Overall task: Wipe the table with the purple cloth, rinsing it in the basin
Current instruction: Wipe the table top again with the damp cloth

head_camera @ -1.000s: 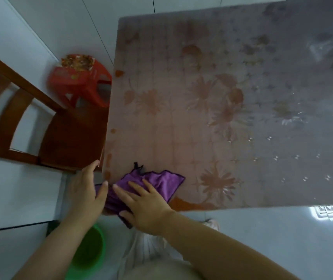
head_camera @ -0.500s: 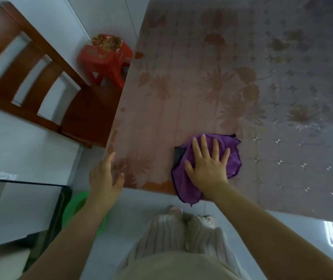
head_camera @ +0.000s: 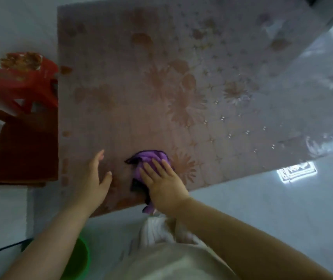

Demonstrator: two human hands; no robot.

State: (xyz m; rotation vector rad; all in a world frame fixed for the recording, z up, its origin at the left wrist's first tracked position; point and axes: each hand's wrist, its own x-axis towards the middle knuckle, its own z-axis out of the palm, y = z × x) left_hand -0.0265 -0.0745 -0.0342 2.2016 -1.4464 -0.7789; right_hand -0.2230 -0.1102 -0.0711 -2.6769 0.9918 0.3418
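Observation:
The purple cloth [head_camera: 148, 158] lies bunched near the front edge of the table [head_camera: 181, 77], which has a glossy flower-patterned top. My right hand [head_camera: 162, 182] presses flat on the cloth with straight fingers, and a corner of the cloth hangs over the table's edge. To the left of the cloth, my left hand [head_camera: 94, 176] is spread open over the tabletop near the front left corner. Part of the green basin [head_camera: 78, 259] shows on the floor below my left forearm.
A dark wooden chair [head_camera: 26, 150] stands against the table's left side. Behind it is a red plastic stool [head_camera: 22, 81]. Pale glossy floor tiles surround the table, with a bright reflection at the right.
My right hand has dragged the cloth back toward the table's front edge and bunched it up. My left hand has moved up over the tabletop. The view has shifted.

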